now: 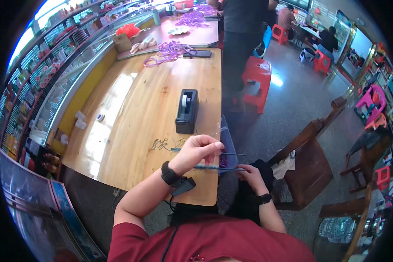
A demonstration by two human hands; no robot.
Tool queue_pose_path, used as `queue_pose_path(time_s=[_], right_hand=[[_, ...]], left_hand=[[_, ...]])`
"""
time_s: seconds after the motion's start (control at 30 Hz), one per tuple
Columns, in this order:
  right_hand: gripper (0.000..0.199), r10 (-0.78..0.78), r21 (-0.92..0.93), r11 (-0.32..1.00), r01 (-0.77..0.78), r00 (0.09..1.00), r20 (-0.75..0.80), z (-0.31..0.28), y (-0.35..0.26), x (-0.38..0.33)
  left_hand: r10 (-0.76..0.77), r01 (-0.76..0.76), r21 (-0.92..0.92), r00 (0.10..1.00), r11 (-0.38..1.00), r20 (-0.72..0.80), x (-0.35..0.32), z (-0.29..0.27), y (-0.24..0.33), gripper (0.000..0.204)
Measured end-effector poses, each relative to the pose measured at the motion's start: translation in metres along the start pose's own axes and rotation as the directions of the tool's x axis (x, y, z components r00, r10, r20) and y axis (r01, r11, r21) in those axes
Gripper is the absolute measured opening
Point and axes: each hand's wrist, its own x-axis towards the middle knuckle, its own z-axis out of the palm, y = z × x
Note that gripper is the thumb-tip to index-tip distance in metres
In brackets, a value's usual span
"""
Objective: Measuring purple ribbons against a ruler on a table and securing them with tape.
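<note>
Over the near right edge of the wooden table (148, 96), my left hand (199, 153) is closed in a pinch. A thin dark stick (235, 153) runs out to the right from its fingers. Just below it lies a second thin stick (218, 168), bluish and nearly level, its right end gripped by my right hand (252, 178) beyond the table's edge. What the sticks are exactly is too small to tell. Farther up the table stands a black tape dispenser (187, 118) with a white roll in it.
Purple ribbons (172, 51) and a dark phone (197, 54) lie at the far end. A plastic bin (226, 135) with purple pieces hangs beside the table. A person (244, 43) stands near a red stool (256, 83). At right is a wooden chair (308, 170).
</note>
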Motion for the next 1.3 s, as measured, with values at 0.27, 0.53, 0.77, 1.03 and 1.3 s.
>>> queue_pose_path(time_s=[0.27,0.53,0.77,1.03,1.3], right_hand=[[0.028,-0.106,-0.226,0.970,0.091,0.993,-0.054,-0.038,0.018,-0.004],[0.019,-0.446,-0.403,0.816,0.414,0.895,0.018,-0.028,0.035,-0.024],[0.018,-0.472,-0.485,0.755,0.440,0.879,0.063,-0.015,0.039,-0.021],[0.017,-0.481,-0.626,0.693,0.358,0.876,-0.032,-0.010,0.031,-0.020],[0.015,-0.429,-0.594,0.755,0.278,0.894,-0.127,-0.008,0.025,-0.057]], left_hand=[[0.144,-0.143,0.013,0.983,0.990,-0.115,0.015,-0.015,-0.002,0.027],[0.270,-0.277,-0.031,0.952,0.960,-0.147,0.001,-0.018,0.015,0.031],[0.323,-0.271,0.190,0.876,0.944,-0.357,-0.039,-0.065,0.090,0.029],[0.395,-0.269,0.327,0.814,0.906,-0.425,0.003,-0.171,0.165,0.030],[0.310,-0.048,0.494,0.830,0.868,-0.464,0.096,-0.264,0.136,0.034]])
